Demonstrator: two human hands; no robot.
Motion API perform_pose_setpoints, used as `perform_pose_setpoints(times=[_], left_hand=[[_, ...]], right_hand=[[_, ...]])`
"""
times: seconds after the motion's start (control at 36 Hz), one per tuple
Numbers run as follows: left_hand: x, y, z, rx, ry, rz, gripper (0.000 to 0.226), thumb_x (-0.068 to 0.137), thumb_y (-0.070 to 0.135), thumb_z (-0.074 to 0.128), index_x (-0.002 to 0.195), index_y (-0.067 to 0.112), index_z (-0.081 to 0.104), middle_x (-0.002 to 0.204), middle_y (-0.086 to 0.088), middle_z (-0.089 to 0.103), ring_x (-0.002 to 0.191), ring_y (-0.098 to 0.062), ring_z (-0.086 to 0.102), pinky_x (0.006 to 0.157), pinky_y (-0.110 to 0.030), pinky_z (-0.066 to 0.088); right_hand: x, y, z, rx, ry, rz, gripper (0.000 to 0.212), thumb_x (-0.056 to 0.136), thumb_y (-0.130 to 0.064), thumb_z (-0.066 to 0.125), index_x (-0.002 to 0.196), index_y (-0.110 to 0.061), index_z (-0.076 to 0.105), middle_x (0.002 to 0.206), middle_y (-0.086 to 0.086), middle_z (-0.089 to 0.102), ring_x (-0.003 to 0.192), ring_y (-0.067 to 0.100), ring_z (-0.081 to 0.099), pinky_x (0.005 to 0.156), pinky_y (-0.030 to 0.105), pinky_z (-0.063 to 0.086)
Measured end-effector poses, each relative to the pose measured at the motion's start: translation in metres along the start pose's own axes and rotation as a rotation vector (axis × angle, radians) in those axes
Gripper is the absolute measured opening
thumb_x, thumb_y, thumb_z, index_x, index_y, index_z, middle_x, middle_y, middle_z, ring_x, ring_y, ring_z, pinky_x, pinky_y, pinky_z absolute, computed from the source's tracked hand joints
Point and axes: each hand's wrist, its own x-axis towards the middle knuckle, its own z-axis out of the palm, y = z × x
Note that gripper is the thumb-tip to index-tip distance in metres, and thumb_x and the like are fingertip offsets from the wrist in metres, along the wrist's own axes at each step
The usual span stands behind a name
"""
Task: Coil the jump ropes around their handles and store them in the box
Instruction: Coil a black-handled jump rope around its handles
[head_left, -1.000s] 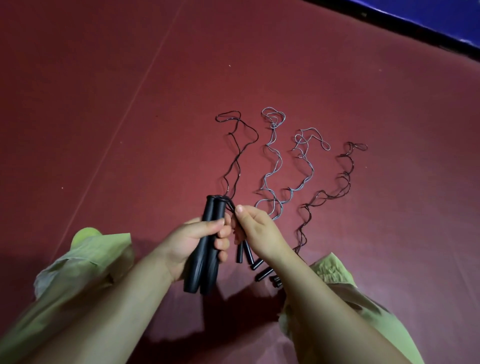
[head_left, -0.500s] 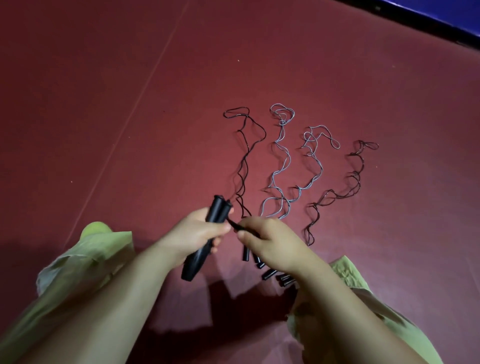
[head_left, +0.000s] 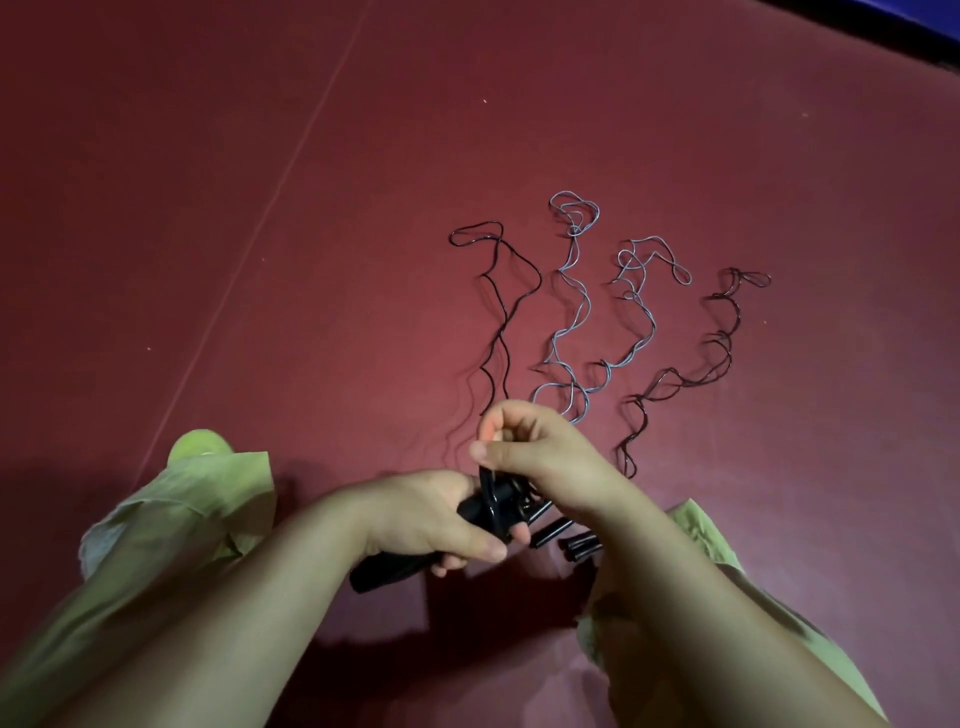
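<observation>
- The left hand (head_left: 431, 525) grips the stiff black handles (head_left: 483, 514) mid-frame; a good place to hold.
- The right hand (head_left: 535, 457) pinches the thin, floppy black rope (head_left: 498, 332); it looks light and may tangle.

Both forearms reach forward; the left hand (head_left: 431, 525) curls in a grip, the right hand (head_left: 535, 452) pinches just above it.

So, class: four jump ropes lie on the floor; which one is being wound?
The leftmost black rope: it alone runs up into the hands; the other three lie untouched.

A dark red floor (head_left: 208, 208) with a thin pale seam line (head_left: 291, 171) crossing it.
</observation>
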Motion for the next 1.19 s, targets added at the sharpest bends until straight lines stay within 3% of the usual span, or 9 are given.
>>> perform_pose_setpoints(times=[0.14, 0.28, 0.42, 0.53, 0.64, 0.69, 0.86, 0.92, 1.19], left_hand=[[-0.004, 0.002, -0.004, -0.202, -0.088, 0.131, 0.029, 0.078, 0.020, 0.062, 0.105, 0.013, 0.058, 0.055, 0.011, 0.051, 0.051, -0.005, 0.044, 0.056, -0.024, 0.040], [-0.006, -0.001, -0.016, -0.544, -0.089, 0.280, 0.053, 0.064, 0.035, 0.086, 0.104, 0.011, 0.060, 0.066, 0.002, 0.049, 0.052, -0.008, 0.045, 0.053, -0.023, 0.043], [-0.005, -0.001, -0.020, -0.679, -0.012, 0.279, 0.062, 0.054, 0.036, 0.091, 0.101, 0.011, 0.059, 0.067, 0.000, 0.051, 0.051, -0.009, 0.045, 0.051, -0.024, 0.043], [-0.005, 0.003, -0.016, -0.678, 0.061, 0.215, 0.041, 0.069, 0.024, 0.079, 0.101, 0.011, 0.057, 0.068, 0.000, 0.050, 0.051, -0.010, 0.043, 0.051, -0.024, 0.041], [-0.003, 0.006, -0.013, -0.715, 0.090, 0.188, 0.023, 0.078, 0.018, 0.059, 0.100, 0.011, 0.055, 0.068, -0.001, 0.051, 0.050, -0.009, 0.044, 0.049, -0.024, 0.042], [-0.001, 0.006, -0.012, -0.729, 0.088, 0.182, 0.023, 0.077, 0.018, 0.059, 0.099, 0.011, 0.055, 0.068, -0.001, 0.052, 0.050, -0.009, 0.044, 0.048, -0.023, 0.043], [0.002, 0.003, -0.010, -0.759, 0.155, 0.171, 0.036, 0.077, 0.017, 0.062, 0.111, 0.009, 0.051, 0.070, -0.005, 0.056, 0.051, -0.013, 0.049, 0.045, -0.025, 0.043], [0.003, 0.001, -0.010, -0.732, 0.200, 0.157, 0.043, 0.080, 0.016, 0.069, 0.118, 0.009, 0.049, 0.071, -0.006, 0.057, 0.051, -0.014, 0.049, 0.045, -0.025, 0.043], [0.009, -0.002, -0.009, -0.618, 0.330, 0.146, 0.032, 0.083, 0.023, 0.060, 0.113, 0.019, 0.048, 0.068, -0.003, 0.056, 0.051, -0.015, 0.048, 0.045, -0.026, 0.041]], right_hand=[[0.001, 0.009, 0.005, 0.212, 0.040, 0.096, 0.025, 0.088, -0.019, 0.061, 0.070, -0.011, 0.046, 0.045, 0.002, 0.045, 0.029, 0.010, 0.039, 0.033, 0.014, 0.029], [0.004, 0.008, 0.007, 0.139, 0.113, -0.055, 0.043, 0.093, -0.035, 0.042, 0.054, -0.023, 0.053, 0.047, -0.004, 0.045, 0.043, 0.011, 0.032, 0.043, 0.021, 0.024], [-0.001, 0.006, 0.002, -0.043, 0.099, -0.156, 0.033, 0.094, -0.034, 0.044, 0.070, -0.021, 0.063, 0.063, -0.005, 0.049, 0.056, 0.009, 0.041, 0.051, 0.019, 0.031], [-0.002, 0.009, 0.000, -0.137, 0.167, -0.164, 0.032, 0.094, -0.033, 0.046, 0.067, -0.027, 0.062, 0.061, -0.013, 0.053, 0.056, 0.003, 0.045, 0.057, 0.018, 0.037], [0.000, 0.017, -0.001, -0.178, 0.205, -0.137, 0.033, 0.088, -0.051, 0.047, 0.069, -0.030, 0.064, 0.070, -0.007, 0.058, 0.071, 0.024, 0.055, 0.076, 0.054, 0.050], [0.000, 0.019, 0.000, -0.212, 0.223, -0.143, 0.032, 0.087, -0.053, 0.046, 0.070, -0.034, 0.065, 0.069, -0.009, 0.059, 0.071, 0.025, 0.056, 0.077, 0.059, 0.048], [-0.003, 0.022, 0.001, -0.411, 0.320, -0.195, 0.028, 0.094, -0.040, 0.042, 0.082, -0.028, 0.065, 0.071, -0.014, 0.062, 0.072, 0.001, 0.055, 0.071, 0.021, 0.044], [-0.004, 0.024, 0.001, -0.476, 0.329, -0.182, 0.033, 0.093, -0.039, 0.042, 0.089, -0.017, 0.066, 0.077, -0.007, 0.064, 0.076, 0.005, 0.056, 0.074, 0.024, 0.043], [0.003, 0.047, 0.007, -0.458, 0.348, -0.094, 0.035, 0.091, -0.046, 0.040, 0.070, -0.021, 0.053, 0.065, -0.004, 0.057, 0.062, 0.006, 0.046, 0.067, 0.037, 0.042]])
